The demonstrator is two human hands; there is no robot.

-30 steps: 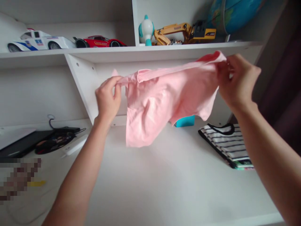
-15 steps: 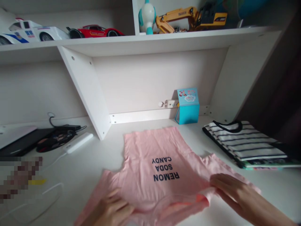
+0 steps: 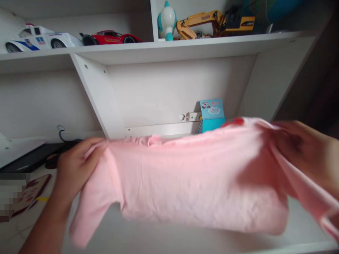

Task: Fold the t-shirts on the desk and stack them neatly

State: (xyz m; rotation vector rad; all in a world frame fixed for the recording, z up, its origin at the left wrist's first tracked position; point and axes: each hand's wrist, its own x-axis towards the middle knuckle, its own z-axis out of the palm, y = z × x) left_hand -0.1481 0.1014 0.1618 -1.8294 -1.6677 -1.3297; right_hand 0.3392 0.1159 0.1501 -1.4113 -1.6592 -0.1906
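A pink T-shirt point(image 3: 185, 183) hangs stretched between my two hands above the white desk, blurred by motion. My left hand point(image 3: 79, 162) is closed on the cloth by one shoulder, with a sleeve drooping below it. On the other side my right hand point(image 3: 304, 151) grips the opposite shoulder, its fingers partly hidden by fabric and smeared. The second sleeve trails toward the lower right. The side facing me is plain; the printed lettering is out of sight.
A blue desk calendar point(image 3: 212, 113) stands at the back near a wall socket point(image 3: 194, 116). Toy cars, such as a red one point(image 3: 111, 37), and a yellow excavator point(image 3: 214, 23) sit on the shelf point(image 3: 185, 46). A black laptop-like object point(image 3: 29, 157) lies at left.
Both hands have raised the pink T-shirt off the desk by its shoulders and spread it. Its print is no longer visible, and it now hides the striped folded clothes at right.
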